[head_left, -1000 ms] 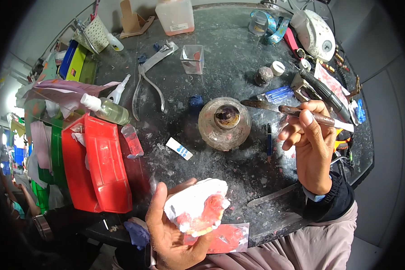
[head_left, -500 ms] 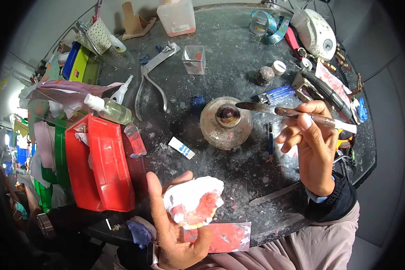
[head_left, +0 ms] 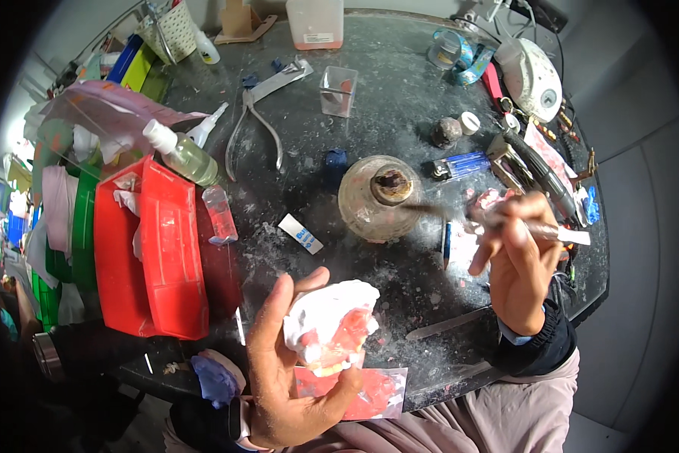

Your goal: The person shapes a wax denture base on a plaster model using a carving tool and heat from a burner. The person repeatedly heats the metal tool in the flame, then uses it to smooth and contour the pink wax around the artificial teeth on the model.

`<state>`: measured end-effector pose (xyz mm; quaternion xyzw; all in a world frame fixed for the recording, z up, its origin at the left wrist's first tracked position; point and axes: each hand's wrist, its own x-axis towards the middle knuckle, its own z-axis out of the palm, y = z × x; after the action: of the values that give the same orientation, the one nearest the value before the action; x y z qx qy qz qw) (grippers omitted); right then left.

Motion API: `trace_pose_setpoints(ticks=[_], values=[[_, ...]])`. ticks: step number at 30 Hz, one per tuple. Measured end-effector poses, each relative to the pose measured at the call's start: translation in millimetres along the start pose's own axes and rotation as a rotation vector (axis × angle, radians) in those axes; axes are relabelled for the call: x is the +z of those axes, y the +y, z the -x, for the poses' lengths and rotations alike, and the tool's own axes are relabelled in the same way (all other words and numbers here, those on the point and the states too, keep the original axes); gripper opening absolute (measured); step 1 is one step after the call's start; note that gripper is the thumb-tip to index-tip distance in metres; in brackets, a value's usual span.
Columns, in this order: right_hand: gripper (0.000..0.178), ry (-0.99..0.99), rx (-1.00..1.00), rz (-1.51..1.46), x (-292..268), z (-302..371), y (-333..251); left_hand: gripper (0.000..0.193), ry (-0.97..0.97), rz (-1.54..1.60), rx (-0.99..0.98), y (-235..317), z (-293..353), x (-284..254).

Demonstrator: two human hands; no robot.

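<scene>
My left hand (head_left: 283, 389) holds a white plaster dental cast (head_left: 309, 311) at the lower middle, fingers behind it and thumb at its lower edge. Pink wax and a row of yellowish teeth show on the cast. At the right, my right hand (head_left: 522, 275) grips a wax knife (head_left: 541, 229) by its handle. Its blade, smeared by motion, points left beside the glass spirit lamp (head_left: 381, 219), whose wick is dark; whether it burns I cannot tell. Under my left hand lies a pink wax sheet (head_left: 384, 392) at the bench's front edge.
A red bin (head_left: 175, 260) stands at the left, with a spray bottle (head_left: 196, 161) behind it. Pliers (head_left: 262, 132) and a clear cup (head_left: 338, 92) are farther back. A flat metal blade (head_left: 449, 323) lies near my right sleeve. A purple-blue piece (head_left: 217, 381) sits front left.
The wax knife has come down from above the lamp's wick to beside the lamp, with my right hand lower. My left hand still holds the cast, tilted slightly differently. The view has shifted a little.
</scene>
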<state>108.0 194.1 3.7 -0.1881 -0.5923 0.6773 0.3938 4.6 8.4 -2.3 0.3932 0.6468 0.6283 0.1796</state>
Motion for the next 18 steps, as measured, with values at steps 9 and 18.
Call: trace_pose_setpoints(ticks=[9, 18], values=[[0.023, -0.35, -0.298, 0.073, 3, 27, -8, 0.087, 0.08, -0.124, 0.131, -2, 3, -5], [0.022, -0.381, -0.29, 0.136, 1, 30, -1, 0.091, 0.09, -0.163, 0.167, -4, 3, -9]])
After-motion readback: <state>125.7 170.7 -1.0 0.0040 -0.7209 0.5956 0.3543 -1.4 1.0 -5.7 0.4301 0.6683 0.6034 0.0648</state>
